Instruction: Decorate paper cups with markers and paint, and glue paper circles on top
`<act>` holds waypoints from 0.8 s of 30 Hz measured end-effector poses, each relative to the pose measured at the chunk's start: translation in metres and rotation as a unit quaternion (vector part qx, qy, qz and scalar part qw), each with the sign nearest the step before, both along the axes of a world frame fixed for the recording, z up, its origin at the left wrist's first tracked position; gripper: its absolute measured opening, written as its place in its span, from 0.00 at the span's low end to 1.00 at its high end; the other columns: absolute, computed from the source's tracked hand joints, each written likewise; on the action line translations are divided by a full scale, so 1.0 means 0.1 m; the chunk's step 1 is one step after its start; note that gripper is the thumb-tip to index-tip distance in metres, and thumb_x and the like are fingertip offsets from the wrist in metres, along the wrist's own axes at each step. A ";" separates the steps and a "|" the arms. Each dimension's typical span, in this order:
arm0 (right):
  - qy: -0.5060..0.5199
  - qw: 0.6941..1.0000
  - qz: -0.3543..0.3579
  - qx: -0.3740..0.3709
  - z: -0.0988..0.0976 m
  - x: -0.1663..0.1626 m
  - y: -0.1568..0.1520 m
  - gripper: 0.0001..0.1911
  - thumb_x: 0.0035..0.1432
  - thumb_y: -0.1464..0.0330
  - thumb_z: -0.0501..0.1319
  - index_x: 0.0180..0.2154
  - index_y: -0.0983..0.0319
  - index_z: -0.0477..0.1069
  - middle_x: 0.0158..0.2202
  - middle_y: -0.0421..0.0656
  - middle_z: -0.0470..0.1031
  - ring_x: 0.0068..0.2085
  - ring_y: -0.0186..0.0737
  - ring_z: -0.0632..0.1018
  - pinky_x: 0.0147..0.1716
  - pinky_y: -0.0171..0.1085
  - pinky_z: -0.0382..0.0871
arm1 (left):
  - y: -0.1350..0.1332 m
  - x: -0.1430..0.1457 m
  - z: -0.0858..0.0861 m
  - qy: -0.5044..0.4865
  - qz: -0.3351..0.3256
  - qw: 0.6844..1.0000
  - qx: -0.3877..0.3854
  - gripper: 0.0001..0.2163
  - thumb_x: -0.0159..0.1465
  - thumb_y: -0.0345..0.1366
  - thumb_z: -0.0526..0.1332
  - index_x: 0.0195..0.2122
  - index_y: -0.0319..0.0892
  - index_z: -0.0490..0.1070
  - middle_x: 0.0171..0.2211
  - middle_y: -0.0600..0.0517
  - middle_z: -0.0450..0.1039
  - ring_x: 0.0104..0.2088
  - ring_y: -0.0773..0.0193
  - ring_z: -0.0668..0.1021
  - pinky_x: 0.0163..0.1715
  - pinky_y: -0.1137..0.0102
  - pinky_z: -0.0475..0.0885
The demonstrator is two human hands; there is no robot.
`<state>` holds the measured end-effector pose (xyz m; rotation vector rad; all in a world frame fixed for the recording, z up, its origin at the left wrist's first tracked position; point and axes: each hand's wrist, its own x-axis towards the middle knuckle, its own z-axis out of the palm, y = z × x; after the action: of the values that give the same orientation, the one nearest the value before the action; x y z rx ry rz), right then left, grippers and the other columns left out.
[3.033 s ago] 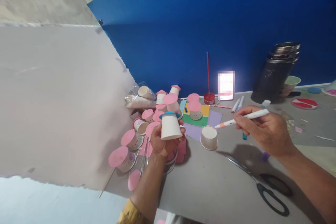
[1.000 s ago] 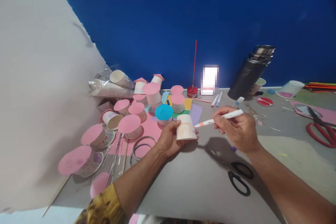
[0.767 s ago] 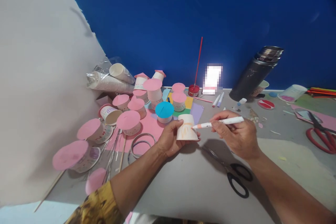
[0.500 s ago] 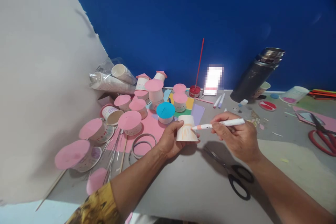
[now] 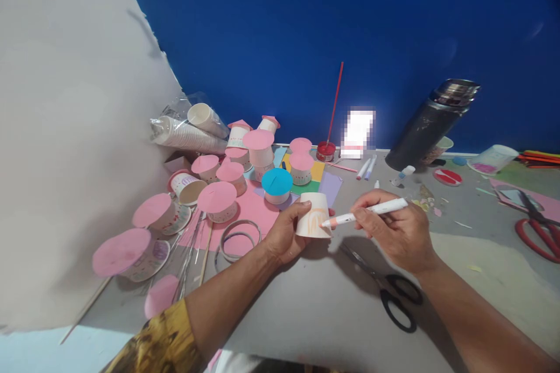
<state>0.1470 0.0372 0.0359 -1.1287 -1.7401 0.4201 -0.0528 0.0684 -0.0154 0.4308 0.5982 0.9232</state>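
Note:
My left hand point(image 5: 286, 233) grips a white paper cup point(image 5: 313, 210), turned mouth down, with the thumb on its near side and fingertips showing at its right. Pale orange lines mark the front of the cup. In my right hand point(image 5: 396, 230) is a white marker point(image 5: 371, 210) with an orange tip end, which meets the cup's drawn lines. Just left of the cup stands another cup with a blue paper disc point(image 5: 277, 182) on top. Black-handled scissors point(image 5: 389, 285) lie on the table below my right hand.
Several cups topped with pink paper discs point(image 5: 217, 197) crowd the left side. Stacked paper cups point(image 5: 186, 135) lie behind them. A dark flask point(image 5: 426, 128) stands at the back right; red-handled scissors point(image 5: 536, 233) lie far right. Tape rings point(image 5: 240, 239) sit near my left forearm.
The marker tip has moved down and slightly left on the cup's front, and more orange strokes show there. Both hands keep their hold.

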 end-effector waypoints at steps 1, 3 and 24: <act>0.001 1.000 -0.009 0.004 0.01 0.00 0.00 0.11 0.65 0.62 0.63 0.32 0.59 0.77 0.21 0.38 0.77 0.19 0.34 0.72 0.21 0.33 0.66 | 0.00 0.00 0.00 0.002 -0.003 1.000 0.003 0.18 0.59 0.37 0.66 0.49 0.35 0.71 0.41 0.38 0.82 0.36 0.48 0.84 0.38 0.58 0.79; 0.004 1.000 -0.027 0.011 0.02 0.00 0.00 0.11 0.65 0.62 0.63 0.32 0.59 0.77 0.21 0.38 0.76 0.19 0.34 0.72 0.21 0.33 0.65 | -0.01 0.00 0.01 0.005 -0.004 1.000 0.007 0.18 0.59 0.38 0.67 0.48 0.35 0.71 0.41 0.38 0.82 0.35 0.49 0.84 0.39 0.59 0.78; -0.054 0.997 0.026 0.040 0.07 -0.05 -0.05 0.10 0.64 0.64 0.62 0.29 0.58 0.76 0.21 0.37 0.76 0.18 0.31 0.68 0.20 0.32 0.63 | -0.06 0.05 0.01 0.082 0.049 0.991 0.099 0.20 0.56 0.44 0.74 0.45 0.40 0.74 0.35 0.49 0.79 0.35 0.58 0.81 0.37 0.66 0.75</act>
<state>0.1421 0.0325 0.0430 -1.0680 -1.8674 0.3213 -0.0480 0.0621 -0.0141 0.6652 0.6852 1.0514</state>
